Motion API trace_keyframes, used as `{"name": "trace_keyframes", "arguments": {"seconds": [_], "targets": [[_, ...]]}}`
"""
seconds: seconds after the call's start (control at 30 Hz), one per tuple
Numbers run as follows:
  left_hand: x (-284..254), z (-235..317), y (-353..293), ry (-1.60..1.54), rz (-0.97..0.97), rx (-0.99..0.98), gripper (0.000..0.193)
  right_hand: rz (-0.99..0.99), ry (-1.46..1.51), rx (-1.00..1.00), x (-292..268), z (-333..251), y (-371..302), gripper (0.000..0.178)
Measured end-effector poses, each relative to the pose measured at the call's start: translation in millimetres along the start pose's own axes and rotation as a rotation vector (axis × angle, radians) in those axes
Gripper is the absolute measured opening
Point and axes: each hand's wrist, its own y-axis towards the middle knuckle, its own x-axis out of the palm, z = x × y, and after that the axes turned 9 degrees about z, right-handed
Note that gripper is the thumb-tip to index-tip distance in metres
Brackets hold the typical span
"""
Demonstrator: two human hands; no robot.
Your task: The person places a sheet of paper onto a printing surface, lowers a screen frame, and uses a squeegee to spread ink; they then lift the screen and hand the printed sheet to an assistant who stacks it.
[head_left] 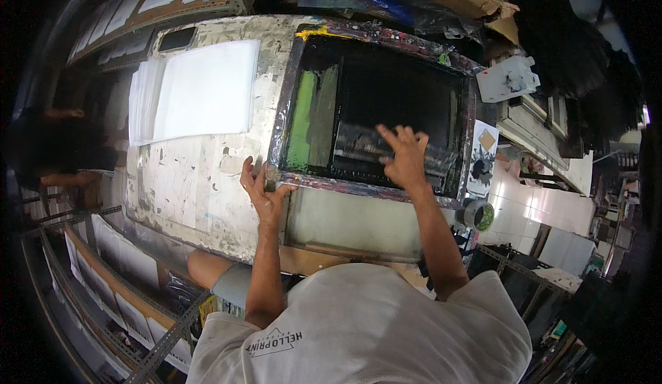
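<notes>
A screen-printing frame (282, 118) with paint-stained edges lies on the table, its mesh mostly black with a green ink strip (301, 118) along the left. My right hand (405, 158) is over the mesh, fingers stretched forward and thumb on the near side of a long dark squeegee (358, 148). Motion smears the squeegee. At the frame's near left corner is my left hand (265, 194), its thumb along the near edge and its fingers at the left edge. What lies under the mesh is hidden.
White sheets (207, 89) are stacked on the stained table (189, 184) left of the frame. Beyond its right edge are a white plastic jug (508, 79) and a round tub (476, 214). Metal racks (103, 260) stand on the left, near another person's arm (72, 179).
</notes>
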Motion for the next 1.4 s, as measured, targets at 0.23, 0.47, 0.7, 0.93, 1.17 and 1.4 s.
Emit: {"name": "trace_keyframes", "arguments": {"seconds": [0.23, 0.47, 0.7, 0.93, 1.17, 1.4], "targets": [[-4, 7, 3, -0.089, 0.004, -0.020, 0.092, 0.136, -0.074, -0.019, 20, 70, 134, 0.079], [-6, 8, 6, -0.126, -0.009, -0.018, 0.087, 0.146, -0.075, -0.085, 25, 112, 219, 0.072], [-4, -4, 0, -0.197, -0.073, -0.110, 0.083, 0.227, -0.059, -0.182, 19, 111, 210, 0.053], [-5, 15, 1, -0.347, -0.001, -0.240, 0.071, 0.185, -0.164, -0.144, -4, 41, 99, 0.054], [-17, 67, 33, -0.448, 0.104, -0.165, 0.070, 0.084, 0.036, -0.063, -96, -48, -8, 0.053], [-14, 153, 97, -0.701, 0.279, -0.236, 0.066, 0.409, -0.099, -0.304, -162, -63, 32, 0.069]]}}
